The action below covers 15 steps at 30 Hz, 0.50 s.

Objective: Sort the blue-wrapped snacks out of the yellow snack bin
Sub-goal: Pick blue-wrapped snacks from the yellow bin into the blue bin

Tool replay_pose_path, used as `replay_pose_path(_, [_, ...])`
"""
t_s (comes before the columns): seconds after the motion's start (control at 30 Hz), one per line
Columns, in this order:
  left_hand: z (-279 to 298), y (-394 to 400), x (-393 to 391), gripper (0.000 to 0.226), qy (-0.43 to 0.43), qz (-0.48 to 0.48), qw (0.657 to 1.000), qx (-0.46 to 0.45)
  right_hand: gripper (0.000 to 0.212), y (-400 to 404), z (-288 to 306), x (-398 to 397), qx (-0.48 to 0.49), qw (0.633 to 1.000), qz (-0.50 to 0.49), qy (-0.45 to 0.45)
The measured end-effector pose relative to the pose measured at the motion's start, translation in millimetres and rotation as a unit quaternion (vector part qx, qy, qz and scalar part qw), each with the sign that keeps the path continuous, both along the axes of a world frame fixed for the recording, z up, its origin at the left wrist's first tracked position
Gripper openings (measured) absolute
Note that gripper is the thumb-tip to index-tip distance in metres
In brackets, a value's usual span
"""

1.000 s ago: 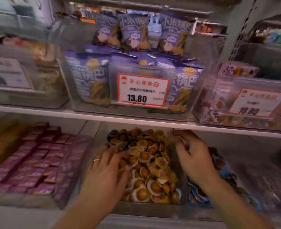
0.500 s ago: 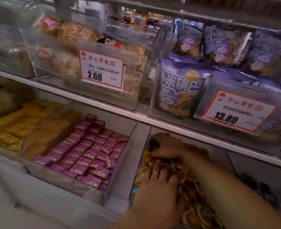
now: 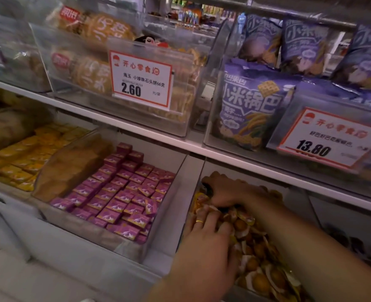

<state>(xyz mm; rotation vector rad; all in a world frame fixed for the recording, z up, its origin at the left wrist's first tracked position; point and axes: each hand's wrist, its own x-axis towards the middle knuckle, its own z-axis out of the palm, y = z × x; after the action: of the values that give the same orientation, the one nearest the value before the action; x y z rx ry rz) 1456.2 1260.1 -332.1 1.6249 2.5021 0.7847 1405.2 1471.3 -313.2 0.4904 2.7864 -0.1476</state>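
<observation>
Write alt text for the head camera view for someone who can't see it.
Two hands dig in a clear bin of yellow-wrapped snacks: the right hand grips something dark at the back, the left hand presses on the pile. Purple boxes fill the neighbouring bin.

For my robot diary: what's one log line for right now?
left hand: digging in yellow snacks | right hand: gripping dark wrapper at back | bin: unsorted

Snack bin (image 3: 293,205) sits right of box bin (image 3: 165,216) (lower shelf), w/ both hands inside.

Both hands buried in clear plastic bin (image 3: 297,199) of yellow-wrapped round snacks (image 3: 258,280): left hand (image 3: 208,243) pressing flat, right hand (image 3: 221,190) curled around dark-wrapped piece (image 3: 208,189) at back.
</observation>
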Motion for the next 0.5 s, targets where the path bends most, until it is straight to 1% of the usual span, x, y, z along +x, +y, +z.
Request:
replay_pose_path(0.07, [0, 0, 1, 0.052, 0.009, -0.003, 1.0, -0.008, 0.058, -3, 2, 3, -0.019, 1.0, 0.018, 0.01])
replay_pose_path(0.2, [1, -3, 0, 0.046, -0.011, -0.014, 1.0, 0.018, 0.039, -8, 9, 11, -0.054, 0.995, 0.079, 0.032])
replay_pose_path(0.23, [1, -4, 0, 0.046, -0.014, -0.016, 1.0, 0.024, 0.038, -9, 10, 12, -0.054, 0.994, 0.087, 0.03])
replay_pose_path(0.37, [-1, -2, -1, 0.049, -0.014, -0.017, 0.999, 0.037, 0.053, -11, 8, 12, -0.062, 0.995, 0.075, 0.033])
replay_pose_path(0.43, [-2, 0, -3, 0.048, -0.012, -0.017, 0.999, 0.04, 0.044, -14, 4, 12, -0.085, 0.994, 0.043, 0.061])
replay_pose_path(0.5, [-2, 1, -4, 0.045, -0.02, -0.017, 0.998, 0.053, 0.036, -15, 1, 14, -0.083, 0.992, 0.04, 0.088])
